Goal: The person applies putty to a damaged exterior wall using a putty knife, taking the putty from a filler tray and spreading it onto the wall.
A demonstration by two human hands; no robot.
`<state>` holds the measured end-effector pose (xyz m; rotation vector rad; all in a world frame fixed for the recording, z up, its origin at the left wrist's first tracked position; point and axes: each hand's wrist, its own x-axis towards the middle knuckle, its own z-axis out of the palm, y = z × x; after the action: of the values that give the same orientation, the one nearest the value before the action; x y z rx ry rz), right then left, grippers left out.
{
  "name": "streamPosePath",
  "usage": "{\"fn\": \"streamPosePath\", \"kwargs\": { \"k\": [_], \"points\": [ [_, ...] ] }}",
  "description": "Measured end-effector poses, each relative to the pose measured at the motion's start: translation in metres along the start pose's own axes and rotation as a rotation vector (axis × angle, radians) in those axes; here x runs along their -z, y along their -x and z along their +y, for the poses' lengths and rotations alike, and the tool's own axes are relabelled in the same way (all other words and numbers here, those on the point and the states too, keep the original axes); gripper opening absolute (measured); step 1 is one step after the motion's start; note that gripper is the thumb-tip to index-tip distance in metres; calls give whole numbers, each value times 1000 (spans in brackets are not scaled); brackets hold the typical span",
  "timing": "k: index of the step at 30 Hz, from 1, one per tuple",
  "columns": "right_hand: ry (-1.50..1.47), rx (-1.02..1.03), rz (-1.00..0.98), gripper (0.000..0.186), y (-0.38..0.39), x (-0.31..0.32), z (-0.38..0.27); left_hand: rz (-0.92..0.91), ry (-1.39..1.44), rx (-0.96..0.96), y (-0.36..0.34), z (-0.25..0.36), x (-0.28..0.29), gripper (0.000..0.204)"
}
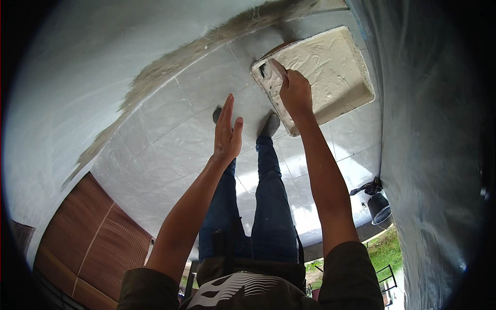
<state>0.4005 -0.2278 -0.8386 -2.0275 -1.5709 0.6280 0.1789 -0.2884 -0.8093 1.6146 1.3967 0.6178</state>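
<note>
My right hand (296, 93) is wrapped around a pale, flat hand tool (278, 67), whose exact kind is partly hidden by the fingers. The tool rests at the near left corner of a large rectangular tray (335, 118) spread with thick cream-coloured paste (330, 67). A dark patch shows beside the tool where the paste is thin. My left hand (227, 132) hangs in the air above the floor, left of the tray. Its fingers are stretched out straight, the thumb stands apart, and it holds nothing.
Grey tiles (170, 134) cover the floor under my feet. A pale wall (93, 67) with a rough brownish lower band (150, 77) curves along the left. Translucent sheeting (429, 155) hangs at the right, near a black bucket (378, 206). Brown ribbed panels (93, 237) stand at lower left.
</note>
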Motion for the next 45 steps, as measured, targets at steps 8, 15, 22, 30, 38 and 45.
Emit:
{"fn": "streamPosePath", "kwargs": {
  "k": [8,15,22,30,38,45],
  "points": [
    [-180,-332,185,24,14,8,19,26,-15,1,-11,-5,5,63],
    [-250,-509,257,32,26,-17,18,16,-18,-21,-13,-5,3,63],
    [-186,-587,328,30,10,-30,13,10,-20,0,-10,-9,2,62],
    [-360,-711,324,33,0,-64,21,-1,-38,-7,-5,-11,4,62],
    [-630,-736,300,30,8,-94,35,9,-33,-14,-7,-12,2,59],
    [-1039,-894,239,32,11,-73,-13,30,-51,-18,-6,-16,11,59]
  ]
}}
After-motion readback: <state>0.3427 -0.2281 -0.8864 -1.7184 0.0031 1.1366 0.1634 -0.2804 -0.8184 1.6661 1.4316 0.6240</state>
